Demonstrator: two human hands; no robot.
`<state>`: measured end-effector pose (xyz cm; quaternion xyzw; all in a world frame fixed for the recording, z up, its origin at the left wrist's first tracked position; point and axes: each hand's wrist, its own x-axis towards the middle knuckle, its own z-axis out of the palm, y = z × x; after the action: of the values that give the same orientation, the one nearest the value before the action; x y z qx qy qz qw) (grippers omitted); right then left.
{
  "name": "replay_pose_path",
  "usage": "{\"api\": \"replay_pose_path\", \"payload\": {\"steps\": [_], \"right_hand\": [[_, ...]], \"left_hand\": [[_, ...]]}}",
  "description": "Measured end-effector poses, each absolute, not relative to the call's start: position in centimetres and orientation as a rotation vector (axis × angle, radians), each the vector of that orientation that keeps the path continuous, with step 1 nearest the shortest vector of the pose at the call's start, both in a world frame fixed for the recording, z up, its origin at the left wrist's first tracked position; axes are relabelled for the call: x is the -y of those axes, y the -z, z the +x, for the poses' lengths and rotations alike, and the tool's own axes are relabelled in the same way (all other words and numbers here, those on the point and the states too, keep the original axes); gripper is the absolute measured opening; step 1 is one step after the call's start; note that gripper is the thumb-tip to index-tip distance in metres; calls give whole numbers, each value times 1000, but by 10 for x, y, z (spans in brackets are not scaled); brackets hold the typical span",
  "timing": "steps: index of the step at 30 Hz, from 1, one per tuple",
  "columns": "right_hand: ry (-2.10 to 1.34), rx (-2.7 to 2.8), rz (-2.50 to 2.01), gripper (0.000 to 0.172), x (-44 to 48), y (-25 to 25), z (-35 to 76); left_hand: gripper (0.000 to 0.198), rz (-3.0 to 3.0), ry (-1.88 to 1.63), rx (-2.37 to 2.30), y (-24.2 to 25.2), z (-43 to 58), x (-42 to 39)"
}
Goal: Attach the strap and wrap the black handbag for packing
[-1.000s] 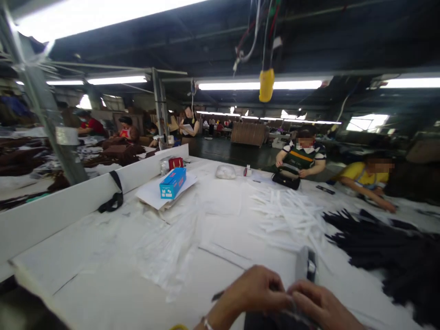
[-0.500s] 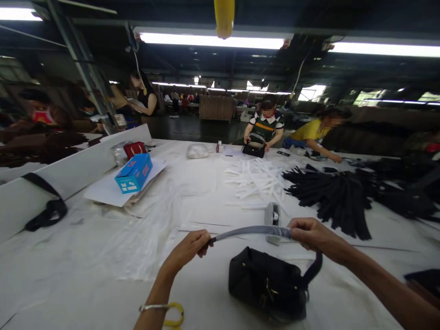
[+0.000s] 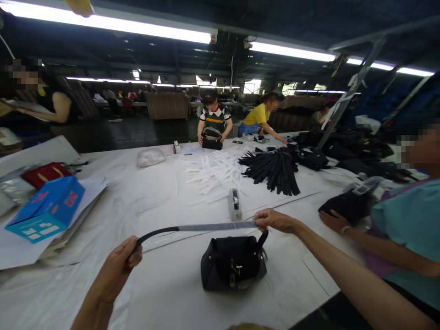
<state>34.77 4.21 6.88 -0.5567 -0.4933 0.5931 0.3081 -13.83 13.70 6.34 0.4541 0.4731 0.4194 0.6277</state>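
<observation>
A dark strap, its right-hand stretch covered by a greyish wrapping, is stretched between my hands above the table. My left hand is closed around its bare black end. At the wrapped end, my right hand pinches the strap between thumb and fingers. Below sits a small black handbag with gold-coloured fittings, standing on the white tabletop. From its right side, a black strap section rises toward my right hand; the fingers hide whether both are one piece. A tape dispenser stands just behind the strap.
White strips and black strips lie in piles farther back. At left are a blue box and a red bag. On the right, a co-worker in teal handles a black bag; others work across the table.
My view has turned right, bringing the teal-clad co-worker into sight. My left hand is farther from my right, and more bare black strap shows between them. Both hands keep hold.
</observation>
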Motion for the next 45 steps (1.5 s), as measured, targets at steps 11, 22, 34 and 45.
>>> {"api": "replay_pose_path", "payload": {"steps": [11,22,34,45], "right_hand": [[-1258,1864,-1611,60,-35,-137,321],[-974,2069,-1504,11,-68,-124,268],[-715,1544,-1759,19,-44,-43,308],[-452,2010,-1655,92,-51,-125,276]], "left_hand": [[44,1242,-871,-1143,-74,-112,-122],[65,2007,-706,-1110,-93,-25,-108],[41,1073,-526,-744,-46,26,-104],[44,1259,-518,-706,-90,42,-133]]}}
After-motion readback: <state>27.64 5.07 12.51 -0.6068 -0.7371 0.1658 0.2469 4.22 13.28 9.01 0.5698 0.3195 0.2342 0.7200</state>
